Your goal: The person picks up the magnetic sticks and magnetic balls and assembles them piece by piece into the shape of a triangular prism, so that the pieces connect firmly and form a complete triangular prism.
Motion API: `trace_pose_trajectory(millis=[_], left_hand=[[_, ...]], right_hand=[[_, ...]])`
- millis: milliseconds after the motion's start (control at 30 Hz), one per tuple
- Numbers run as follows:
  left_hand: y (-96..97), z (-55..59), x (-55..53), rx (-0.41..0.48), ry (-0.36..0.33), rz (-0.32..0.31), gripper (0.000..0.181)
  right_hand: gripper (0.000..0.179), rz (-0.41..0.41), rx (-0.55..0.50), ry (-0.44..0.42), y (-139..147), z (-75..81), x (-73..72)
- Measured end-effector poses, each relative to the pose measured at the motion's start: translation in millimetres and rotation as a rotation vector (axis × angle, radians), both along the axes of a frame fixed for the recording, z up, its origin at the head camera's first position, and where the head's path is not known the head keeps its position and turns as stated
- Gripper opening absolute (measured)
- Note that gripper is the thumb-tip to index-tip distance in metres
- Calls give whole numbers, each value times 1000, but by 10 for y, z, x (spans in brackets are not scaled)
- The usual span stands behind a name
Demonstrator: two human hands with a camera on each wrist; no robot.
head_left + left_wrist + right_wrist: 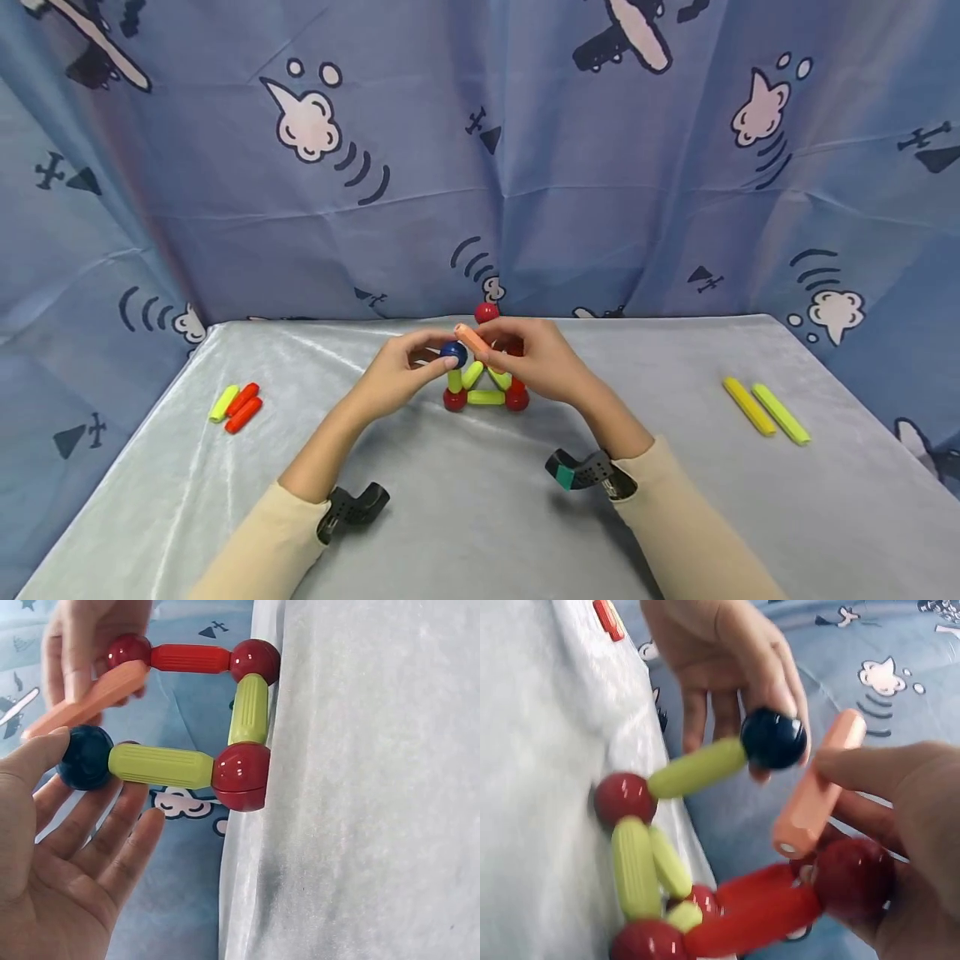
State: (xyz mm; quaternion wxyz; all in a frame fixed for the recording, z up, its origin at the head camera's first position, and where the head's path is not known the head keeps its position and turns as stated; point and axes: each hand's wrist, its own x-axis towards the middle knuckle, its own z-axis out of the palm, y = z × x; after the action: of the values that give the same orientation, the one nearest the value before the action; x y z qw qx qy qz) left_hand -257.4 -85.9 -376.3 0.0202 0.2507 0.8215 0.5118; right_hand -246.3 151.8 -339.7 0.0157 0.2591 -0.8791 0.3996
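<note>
Blue printed cloth hangs behind a pale table. Remotely, I see short sticks at left; the left hand pinches a blue ball on the ball-and-stick frame near the far edge; the right hand grips an orange stick just beside that ball; longer sticks at right. A sideways push, I judge, could part the frame's joints. I read no brands or writing.

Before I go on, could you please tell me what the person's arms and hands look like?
The left hand and right hand are ungloved. The left sleeve and right sleeve are plain cream. At each cuff sits a curved black device; the right one bears a green patch.
</note>
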Motion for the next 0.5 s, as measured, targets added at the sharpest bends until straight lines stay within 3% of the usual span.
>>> trace_pose_trajectory(millis=[233, 500], left_hand=[[11, 4, -20, -3, 3, 14, 36], [-20, -18, -54, -13, -6, 14, 36]], right_hand=[[19, 89, 178, -2, 115, -37, -42], [15, 116, 319, 92, 44, -4, -66]])
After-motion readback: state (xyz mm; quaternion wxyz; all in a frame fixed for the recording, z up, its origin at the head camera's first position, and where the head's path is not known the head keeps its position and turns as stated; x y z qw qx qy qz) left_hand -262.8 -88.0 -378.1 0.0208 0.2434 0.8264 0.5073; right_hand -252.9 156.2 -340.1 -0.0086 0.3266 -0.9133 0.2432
